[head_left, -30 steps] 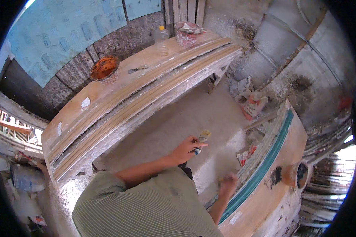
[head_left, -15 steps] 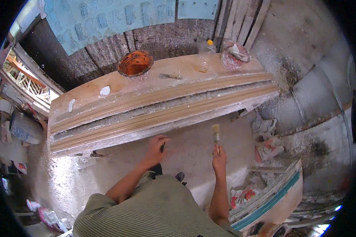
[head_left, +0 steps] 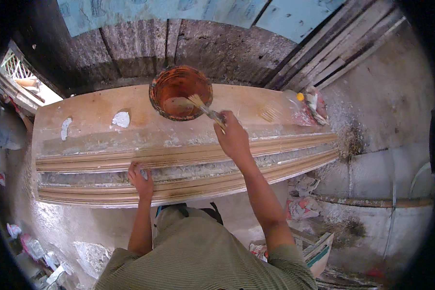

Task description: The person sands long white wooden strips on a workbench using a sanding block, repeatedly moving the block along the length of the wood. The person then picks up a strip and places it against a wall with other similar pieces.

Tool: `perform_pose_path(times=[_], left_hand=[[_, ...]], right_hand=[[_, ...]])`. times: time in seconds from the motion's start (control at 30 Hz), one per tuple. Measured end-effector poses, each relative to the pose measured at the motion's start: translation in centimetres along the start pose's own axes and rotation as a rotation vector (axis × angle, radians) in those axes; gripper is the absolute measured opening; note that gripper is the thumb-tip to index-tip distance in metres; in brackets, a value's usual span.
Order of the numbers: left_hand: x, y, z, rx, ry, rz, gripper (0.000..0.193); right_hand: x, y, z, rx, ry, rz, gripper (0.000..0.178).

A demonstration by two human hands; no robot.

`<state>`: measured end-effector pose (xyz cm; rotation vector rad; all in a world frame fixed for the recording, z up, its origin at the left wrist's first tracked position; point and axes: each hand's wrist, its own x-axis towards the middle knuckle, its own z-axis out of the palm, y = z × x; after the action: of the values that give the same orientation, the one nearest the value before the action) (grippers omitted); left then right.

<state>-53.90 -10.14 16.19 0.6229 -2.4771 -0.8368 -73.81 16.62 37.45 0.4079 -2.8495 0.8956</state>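
Note:
My right hand (head_left: 234,137) grips a paintbrush (head_left: 210,112) by its handle. The pale bristles reach over the near right rim of an orange-brown bucket (head_left: 154,99), whose inside is stained and holds some liquid. Two long brown wooden mouldings (head_left: 89,163) run side by side along the table, with a rough grey strip between them. My left hand (head_left: 141,181) rests across that strip, fingers slightly apart, its fingertips at the lower edge of the farther moulding. It holds nothing that I can see.
On the wooden table (head_left: 94,104) lie white patches of dried material (head_left: 121,119). A clear bottle with a yellow cap (head_left: 300,97) stands by a whitish, crusted container (head_left: 316,107) at the right end. Planks (head_left: 338,41) lean at the back right; bags (head_left: 302,208) lie on the floor.
I have come closer to the table. My right hand has carried the paintbrush forward and left to the bucket, and my left hand has come down onto the mouldings.

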Motion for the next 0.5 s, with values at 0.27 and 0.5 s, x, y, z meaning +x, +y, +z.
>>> perform_pose_path(times=[0.27, 0.5], left_hand=[[0.8, 0.5, 0.3, 0.043, -0.126, -0.049, 0.032], [1.1, 0.6, 0.2, 0.019, -0.091, -0.059, 0.027]], right_hand=[[13.4, 1.6, 15.9, -0.585, -0.285, -0.210, 0.013], [16.4, 1.9, 16.3, -0.680, -0.410, -0.108, 0.011]])
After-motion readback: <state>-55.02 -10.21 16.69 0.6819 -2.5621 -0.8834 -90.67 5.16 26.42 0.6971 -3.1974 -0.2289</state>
